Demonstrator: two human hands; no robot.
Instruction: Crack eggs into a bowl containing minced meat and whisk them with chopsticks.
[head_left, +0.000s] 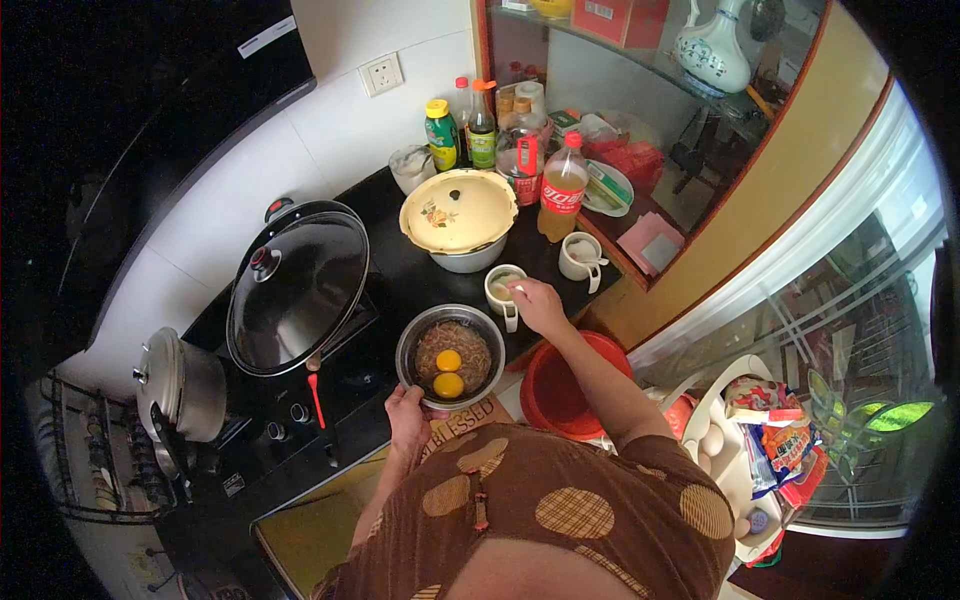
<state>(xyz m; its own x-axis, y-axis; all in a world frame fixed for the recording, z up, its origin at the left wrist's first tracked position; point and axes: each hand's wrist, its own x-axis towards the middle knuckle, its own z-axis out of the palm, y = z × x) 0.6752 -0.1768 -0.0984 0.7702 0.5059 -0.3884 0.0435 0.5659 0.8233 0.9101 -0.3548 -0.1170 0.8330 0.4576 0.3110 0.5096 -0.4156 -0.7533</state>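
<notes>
My left hand (409, 414) grips the near rim of a metal bowl (496, 358) at the counter's front edge. Inside the bowl lie two egg yolks (448, 361) on brown, shredded-looking food (469, 341). My right hand (537, 303) is over a white cup (493, 298), its fingers closed on a small utensil handle that dips into the cup. The pale content of that cup is partly hidden by the fingers. A second white cup (579, 268) with a spoon (598, 262) in it stands just behind and to the right.
Behind the bowl stands a basin with a yellow enamel lid (459, 217). Bottles, including a Coca-Cola bottle (562, 191), line the back. Left are a lidded wok (300, 292) and a pressure cooker (187, 382). A red bucket (536, 390) stands below my right forearm; an egg tray (724, 469) lies right.
</notes>
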